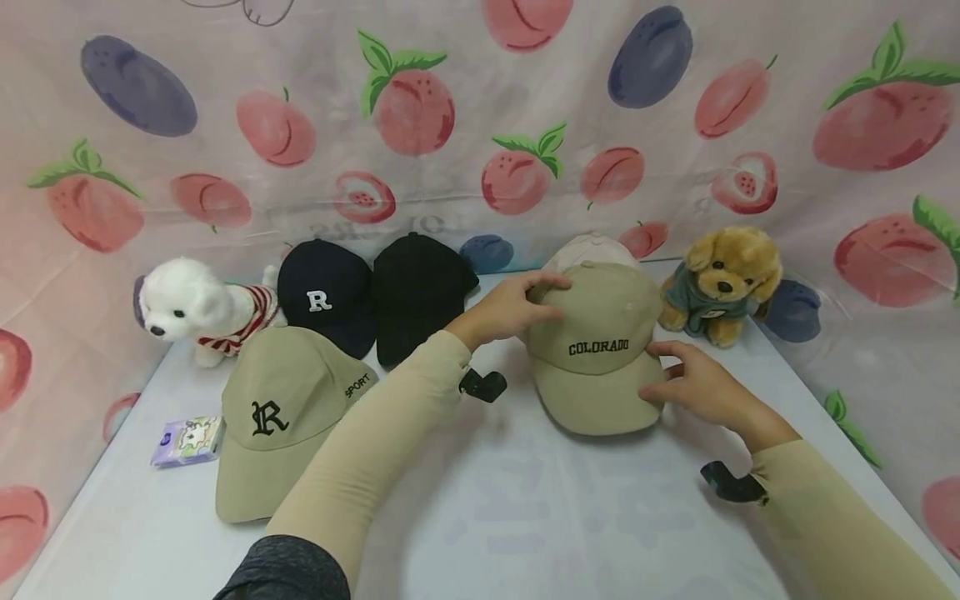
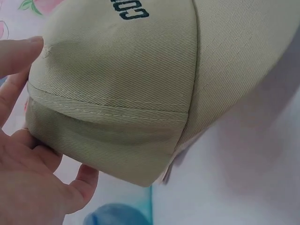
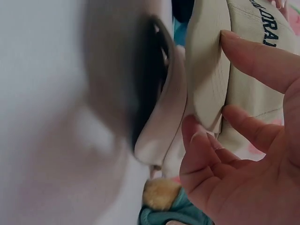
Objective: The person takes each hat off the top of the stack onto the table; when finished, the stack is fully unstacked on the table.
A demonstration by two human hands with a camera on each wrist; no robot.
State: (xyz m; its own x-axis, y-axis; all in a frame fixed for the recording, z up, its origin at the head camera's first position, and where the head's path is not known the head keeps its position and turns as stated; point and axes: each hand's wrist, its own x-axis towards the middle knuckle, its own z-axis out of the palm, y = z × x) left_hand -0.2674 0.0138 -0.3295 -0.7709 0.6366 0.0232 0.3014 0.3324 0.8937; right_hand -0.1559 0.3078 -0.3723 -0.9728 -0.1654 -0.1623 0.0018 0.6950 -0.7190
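A beige cap (image 1: 592,312) with COLORADO lettering is between both hands, its brim towards me. My left hand (image 1: 517,308) grips the crown's left side, and in the left wrist view its thumb (image 2: 21,54) lies on the fabric with the fingers at the cap's rear edge. At the brim's right side my right hand (image 1: 701,387) pinches the cap. The right wrist view shows its thumb (image 3: 255,61) on the seam between brim and crown, other fingers around the brim's edge. Behind the beige cap is a pale cap (image 3: 161,122), largely hidden in the head view.
A beige cap with R (image 1: 277,417) lies at left beside a small purple packet (image 1: 187,442). Behind it are a navy cap (image 1: 326,292), a black cap (image 1: 416,292) and a white plush dog (image 1: 187,304). A brown plush dog (image 1: 723,283) sits at the right back, before a fruit-printed curtain (image 1: 450,33).
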